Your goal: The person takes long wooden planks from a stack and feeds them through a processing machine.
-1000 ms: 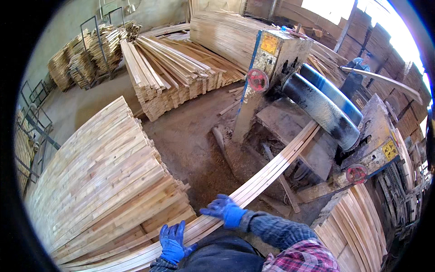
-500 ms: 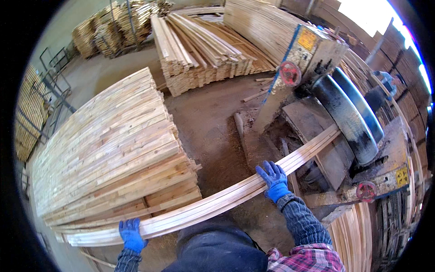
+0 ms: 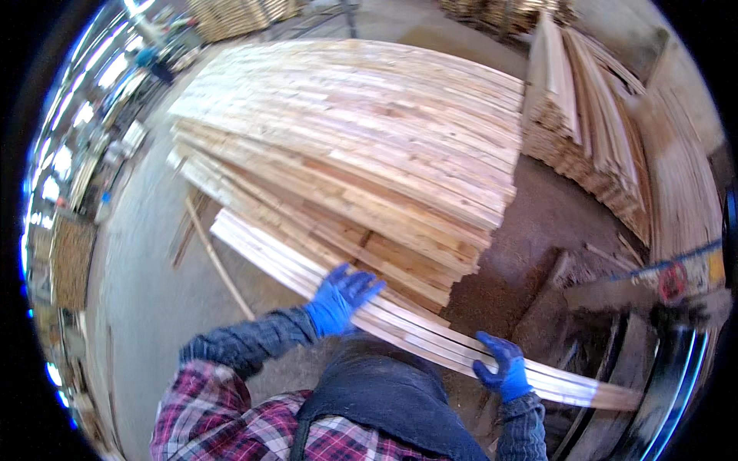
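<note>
Nearest, a plaid shirt and dark vest fill the lower edge. The left hand (image 3: 340, 298), in a blue glove, lies with fingers spread flat on a bundle of long pale boards (image 3: 400, 319); it presses rather than clasps. The right hand (image 3: 503, 369), gloved the same, is curled shut around the bundle's near edge farther along. The boards are thin, smooth-sawn strips, held level across the body, their far end against the foot of a big stack (image 3: 361, 146) of like planks, rough-ended and knotty. Loose thin sticks (image 3: 215, 261) lie on the grey concrete floor (image 3: 146, 292) to the left. To the right stands a machine (image 3: 676, 338) with a red round knob and a yellow patch. Beyond, another plank pile (image 3: 584, 115) rises.
</note>
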